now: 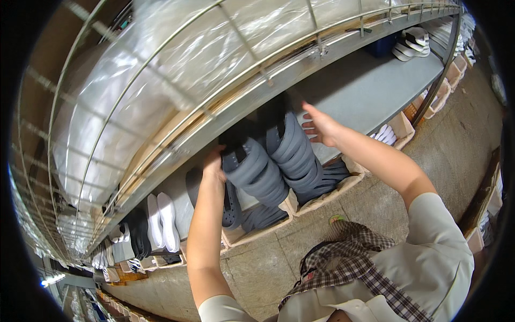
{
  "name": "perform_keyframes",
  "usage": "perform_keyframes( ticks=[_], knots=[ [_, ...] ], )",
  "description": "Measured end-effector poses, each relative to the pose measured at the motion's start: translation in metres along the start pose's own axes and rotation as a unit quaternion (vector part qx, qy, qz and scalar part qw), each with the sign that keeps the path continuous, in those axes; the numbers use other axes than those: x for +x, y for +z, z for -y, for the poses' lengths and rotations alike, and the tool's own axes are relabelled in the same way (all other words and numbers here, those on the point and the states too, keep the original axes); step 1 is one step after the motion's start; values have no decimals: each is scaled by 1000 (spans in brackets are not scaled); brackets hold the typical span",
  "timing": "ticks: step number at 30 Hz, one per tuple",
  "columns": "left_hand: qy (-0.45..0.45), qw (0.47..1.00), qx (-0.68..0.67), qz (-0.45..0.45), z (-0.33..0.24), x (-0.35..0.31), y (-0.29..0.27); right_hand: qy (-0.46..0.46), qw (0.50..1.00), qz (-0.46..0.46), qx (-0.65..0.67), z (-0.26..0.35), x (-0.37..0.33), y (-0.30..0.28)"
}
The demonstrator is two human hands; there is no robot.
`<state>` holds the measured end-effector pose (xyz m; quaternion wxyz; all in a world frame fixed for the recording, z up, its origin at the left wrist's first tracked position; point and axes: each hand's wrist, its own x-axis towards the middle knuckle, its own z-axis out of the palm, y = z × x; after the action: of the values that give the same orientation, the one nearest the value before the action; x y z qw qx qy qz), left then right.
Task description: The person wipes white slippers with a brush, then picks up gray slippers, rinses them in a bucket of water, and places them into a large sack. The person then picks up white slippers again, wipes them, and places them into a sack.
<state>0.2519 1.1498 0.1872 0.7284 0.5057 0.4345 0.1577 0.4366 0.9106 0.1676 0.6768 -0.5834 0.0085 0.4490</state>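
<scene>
Two stacks of dark grey clogs lean side by side at the shelf's front edge: a left stack (257,169) and a right stack (295,153). Against the outer side of the left stack lies my left hand (214,163); its fingers are mostly hidden. Just off the right stack, my right hand (323,126) is open with its fingers spread and nothing in it. A single dark grey clog (232,209) stands left of the stacks, beside my left forearm. The far ends of both stacks disappear into shadow under the upper shelf.
Above hangs a wire-mesh rack (263,67) holding clear plastic bags (214,48). Below the grey shelf (370,91), cloth-lined bins (343,185) hold more grey footwear. White soles (163,220) stand at left; white and black footwear (412,45) lies at the far right.
</scene>
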Motion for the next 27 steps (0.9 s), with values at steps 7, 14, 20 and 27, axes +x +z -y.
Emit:
perform_keyframes(
  ticks=[7, 14, 20, 27],
  knots=[
    [-137, 984, -44, 105, 29, -11, -5, 70, 978, 137, -138, 9, 3, 15],
    [-58, 982, -25, 177, 39, -5, -4, 60, 982, 122, -131, 5, 11, 22],
    [-87, 987, -67, 116, 33, -13, 1, 83, 983, 146, -73, -5, 20, 26],
    [-77, 985, -125, 93, 19, -75, -12, -79, 968, 221, -90, 2, -24, 32]
  ],
)
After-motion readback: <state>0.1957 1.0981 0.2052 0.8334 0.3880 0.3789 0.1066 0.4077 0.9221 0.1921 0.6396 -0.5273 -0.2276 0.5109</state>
